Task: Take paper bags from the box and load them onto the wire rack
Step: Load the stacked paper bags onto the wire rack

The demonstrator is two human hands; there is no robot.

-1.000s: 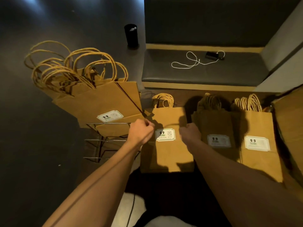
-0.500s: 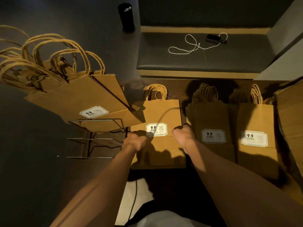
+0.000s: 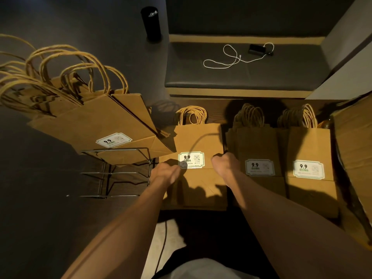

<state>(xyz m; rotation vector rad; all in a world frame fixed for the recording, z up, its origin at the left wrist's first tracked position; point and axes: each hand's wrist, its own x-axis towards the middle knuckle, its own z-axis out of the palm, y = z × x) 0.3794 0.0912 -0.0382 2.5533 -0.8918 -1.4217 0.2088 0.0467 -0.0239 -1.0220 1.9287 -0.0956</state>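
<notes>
A flat stack of brown paper bags point(image 3: 198, 137) with a white 9.9 label lies in front of me. My left hand point(image 3: 167, 174) grips its left edge with curled fingers. On the stack's right edge, my right hand point(image 3: 223, 164) grips beside the label. Just left of the stack stands the wire rack point(image 3: 116, 172). Several bags point(image 3: 96, 121) lean on it, their twisted handles fanned out to the left. Two more bag stacks point(image 3: 259, 146) point(image 3: 310, 146) lie to the right. The open cardboard box point(image 3: 354, 141) shows at the right edge.
A dark cushioned bench point(image 3: 245, 77) sits beyond the bags, with a white cable point(image 3: 231, 59) and a small black device point(image 3: 256, 49) on it. A black cylinder point(image 3: 151, 23) stands on the dark floor at the back. A thin cord point(image 3: 163, 238) runs down between my arms.
My left hand came off the racked bags and dropped to the middle stack's left edge. My right hand shifted to the stack's right edge. The view tilted slightly.
</notes>
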